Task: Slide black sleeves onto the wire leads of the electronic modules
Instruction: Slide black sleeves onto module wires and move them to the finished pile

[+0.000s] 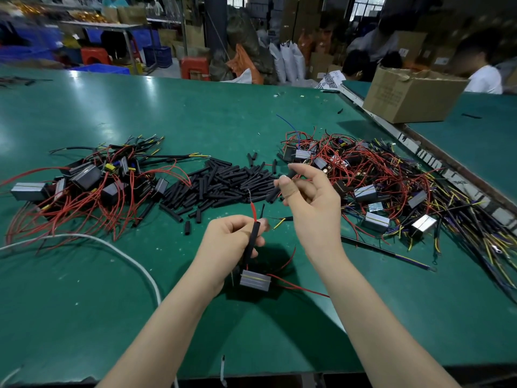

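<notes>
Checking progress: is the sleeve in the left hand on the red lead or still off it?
On. The sleeve, gripped by the left hand, has the red lead sticking out of its top.

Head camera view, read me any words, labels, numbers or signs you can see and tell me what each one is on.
No text can be read.
Cardboard box at the table's far right: faint print on its side, too blurred to read.
White shirt behind the table: dark graphic, not legible.
Modules and black sleeves: no markings visible.

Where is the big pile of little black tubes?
The pile of black sleeves lies mid-table on the green table, between two heaps of wired modules, just beyond the left hand.
</notes>
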